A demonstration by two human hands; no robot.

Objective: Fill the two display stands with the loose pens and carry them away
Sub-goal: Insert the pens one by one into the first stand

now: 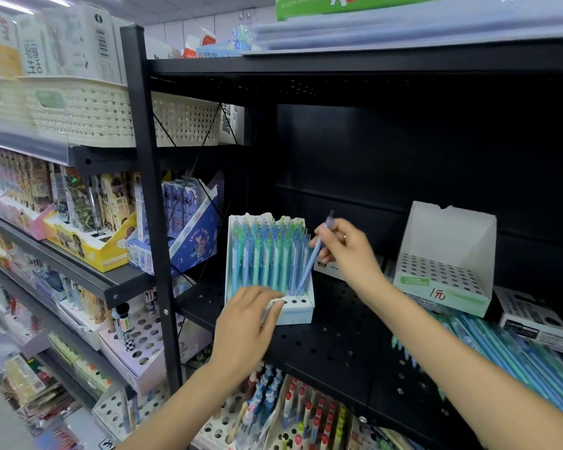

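Observation:
A white display stand (pixel 301 311) stands on the black perforated shelf (pixel 322 339), nearly full of blue and green pens (pixel 264 254). My left hand (pixel 246 323) rests on its front left corner, fingers laid over the edge. My right hand (pixel 346 251) pinches a light blue pen (pixel 312 258) whose tip is in a hole at the stand's right side. A second white stand (pixel 446 254), with no pens in it, sits further right. Loose blue and green pens (pixel 501 355) lie in a heap on the shelf at the right.
A black upright post (pixel 150 203) bounds the shelf on the left. Beyond it are shelves with pen boxes (pixel 88 235) and cream baskets (pixel 78 108). A white-and-black box (pixel 540 323) lies at the far right. Lower shelves hold more pen stands (pixel 293 414).

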